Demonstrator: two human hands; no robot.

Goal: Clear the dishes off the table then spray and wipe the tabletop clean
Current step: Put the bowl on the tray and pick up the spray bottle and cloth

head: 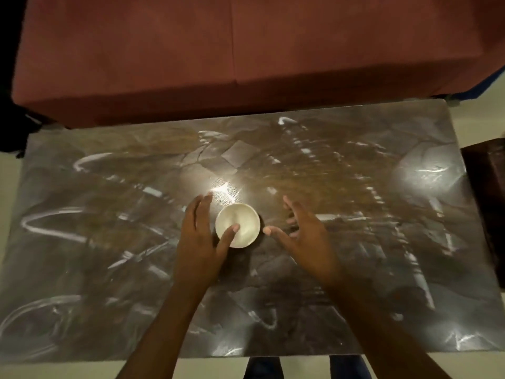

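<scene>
Left hand [198, 236], fingers straight, is laying its thumb on a small round white bowl [243, 220]; right hand [303, 236] is hovering alongside, fingers splayed

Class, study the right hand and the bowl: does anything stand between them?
Nothing visible does. Only bare table shows in the gap between the right hand and the bowl. The left hand is at the bowl's other side, its thumb over the rim.

left grip [199, 236] fingers straight, thumb extended, right grip [303, 237] fingers splayed wide
</scene>
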